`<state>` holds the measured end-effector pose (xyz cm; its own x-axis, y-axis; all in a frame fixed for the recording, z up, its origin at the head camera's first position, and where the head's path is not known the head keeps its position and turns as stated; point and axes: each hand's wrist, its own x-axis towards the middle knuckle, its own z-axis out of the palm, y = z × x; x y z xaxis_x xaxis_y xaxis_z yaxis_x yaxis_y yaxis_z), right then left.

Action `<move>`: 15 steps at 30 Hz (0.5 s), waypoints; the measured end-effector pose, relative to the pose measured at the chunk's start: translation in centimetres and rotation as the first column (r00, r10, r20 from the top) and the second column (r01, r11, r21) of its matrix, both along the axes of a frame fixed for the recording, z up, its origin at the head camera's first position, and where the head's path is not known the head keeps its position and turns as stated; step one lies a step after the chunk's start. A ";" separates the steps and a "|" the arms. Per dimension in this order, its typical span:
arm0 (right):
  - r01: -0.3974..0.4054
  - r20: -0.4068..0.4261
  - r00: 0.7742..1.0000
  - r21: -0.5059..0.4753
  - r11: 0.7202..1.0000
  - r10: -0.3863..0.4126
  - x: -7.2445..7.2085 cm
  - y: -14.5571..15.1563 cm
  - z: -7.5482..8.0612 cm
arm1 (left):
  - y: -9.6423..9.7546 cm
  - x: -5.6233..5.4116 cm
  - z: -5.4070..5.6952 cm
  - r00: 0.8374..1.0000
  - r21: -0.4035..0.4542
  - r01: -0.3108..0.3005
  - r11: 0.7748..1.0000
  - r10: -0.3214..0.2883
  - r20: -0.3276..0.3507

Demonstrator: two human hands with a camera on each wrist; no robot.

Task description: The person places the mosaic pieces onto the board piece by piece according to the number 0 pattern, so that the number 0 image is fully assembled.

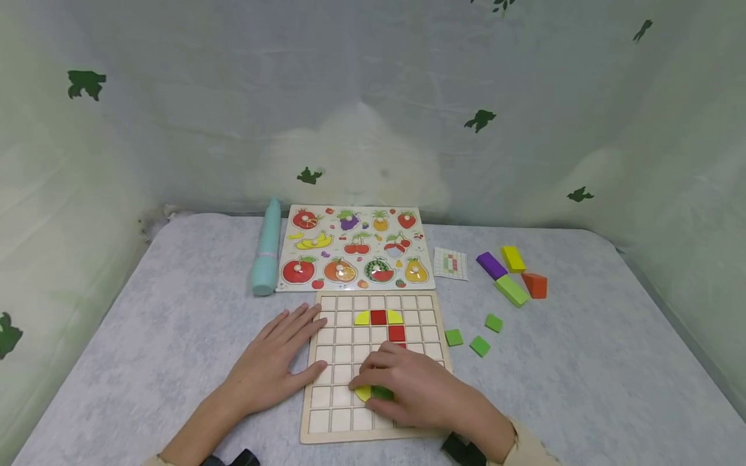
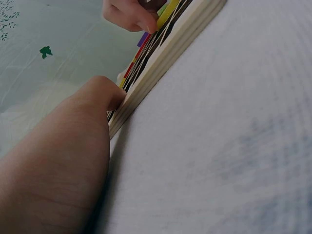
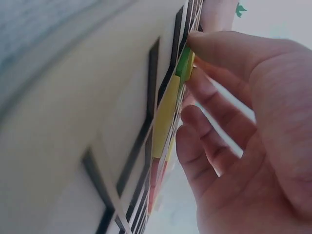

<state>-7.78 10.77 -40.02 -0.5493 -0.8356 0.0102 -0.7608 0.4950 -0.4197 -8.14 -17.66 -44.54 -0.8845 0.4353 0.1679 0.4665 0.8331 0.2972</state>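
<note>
A wooden grid board [image 1: 342, 373] lies flat in front of me. My left hand [image 1: 272, 362] rests at its left edge, fingers spread and fingertips touching the frame. Over the lower part of the grid, my right hand [image 1: 410, 387] pinches a yellow rounded piece [image 1: 362, 393] between thumb and fingers. Right beside that piece sits a green piece [image 1: 381, 392], partly under the hand; the right wrist view also shows a green piece [image 3: 183, 62]. Higher on the grid are a red square [image 1: 378, 317] between two yellow rounded pieces [image 1: 362, 318], and another red square [image 1: 396, 333] below. My right hand hides other cells.
Several green squares [image 1: 480, 346] lie right of the board. Behind them are purple [image 1: 492, 265], yellow [image 1: 513, 259], green [image 1: 511, 290] and orange [image 1: 535, 285] blocks. A pattern card [image 1: 451, 264], a fruit puzzle [image 1: 355, 249] and a teal bottle-shaped object [image 1: 267, 249] lie at the back.
</note>
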 end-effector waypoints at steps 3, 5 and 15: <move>-0.003 -0.002 1.000 -0.004 1.000 0.003 -0.1 0.0 0.0 | 0.0 0.0 0.0 1.000 0.003 0.002 1.000 -0.002 -0.023; -0.001 -0.007 1.000 -0.002 1.000 0.001 -0.1 0.0 0.0 | 0.0 -0.1 -0.1 0.999 0.005 0.005 1.000 -0.005 -0.034; 0.044 0.005 0.999 0.006 0.999 -0.044 -0.2 1.0 0.8 | 0.0 0.0 -0.1 1.000 -0.005 0.002 1.000 -0.002 -0.018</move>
<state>-7.97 11.77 -39.26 -0.5852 -0.8109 0.0023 -0.7363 0.5302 -0.4204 -8.19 -17.64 -44.59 -0.8802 0.4383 0.1820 0.4738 0.8333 0.2849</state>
